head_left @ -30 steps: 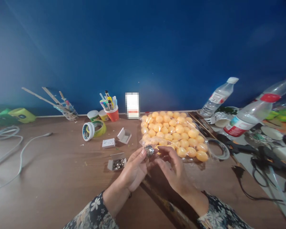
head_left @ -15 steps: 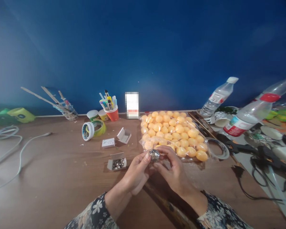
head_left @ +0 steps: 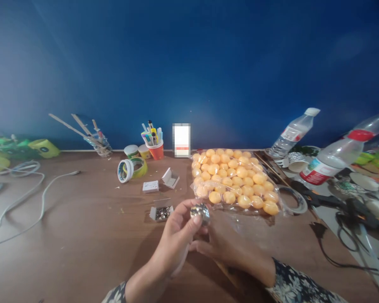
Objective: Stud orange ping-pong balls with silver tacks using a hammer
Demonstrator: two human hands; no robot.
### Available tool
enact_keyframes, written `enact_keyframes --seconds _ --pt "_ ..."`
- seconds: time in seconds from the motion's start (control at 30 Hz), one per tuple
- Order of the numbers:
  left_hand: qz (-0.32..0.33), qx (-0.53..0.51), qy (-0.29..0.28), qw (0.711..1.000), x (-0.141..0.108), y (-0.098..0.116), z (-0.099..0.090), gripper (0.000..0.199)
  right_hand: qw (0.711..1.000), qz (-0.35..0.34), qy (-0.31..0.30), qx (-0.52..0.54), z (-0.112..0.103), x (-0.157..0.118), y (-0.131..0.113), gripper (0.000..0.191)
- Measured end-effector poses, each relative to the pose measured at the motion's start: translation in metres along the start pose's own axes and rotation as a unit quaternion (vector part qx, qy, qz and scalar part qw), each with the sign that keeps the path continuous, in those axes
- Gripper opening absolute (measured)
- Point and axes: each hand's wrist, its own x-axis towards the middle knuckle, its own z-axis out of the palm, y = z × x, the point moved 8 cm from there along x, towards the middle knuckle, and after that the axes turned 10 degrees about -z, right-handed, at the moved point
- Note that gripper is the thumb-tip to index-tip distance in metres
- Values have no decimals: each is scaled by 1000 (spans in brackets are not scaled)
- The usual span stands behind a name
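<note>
We see the left hand (head_left: pixel 173 237) pinching a silver ball (head_left: pixel 200 213); right hand (head_left: pixel 223 236) beside the ball, blurred, closure unclear.

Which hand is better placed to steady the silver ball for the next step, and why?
Probably the left hand: its thumb lies on the silver ball and its fingers curl around it. The right hand is close beside, partly hidden, its contact with the ball unclear.
</note>
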Motion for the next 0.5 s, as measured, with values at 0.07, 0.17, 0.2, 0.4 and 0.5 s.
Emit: enact_keyframes --seconds 0.07,0.17,0.2,0.4,0.5 --pt "0 23 -4 1000 -14 -6 -4 34 996 -30 -43 -74 9 4 -10 31" --pt "26 13 26 999 -28 -9 -18 34 989 28 -90 -117 18 7 -3 34" --pt "28 3 43 999 -32 -8 -24 34 986 53 -102 -123 20 6 2 35" --pt "39 -33 118 992 -57 8 -56 44 988 88 -48 -119 -7 1 1 21" --pt "67 -65 139 986 -66 19 -66 41 990 133 3 44 -25 -10 4 20"
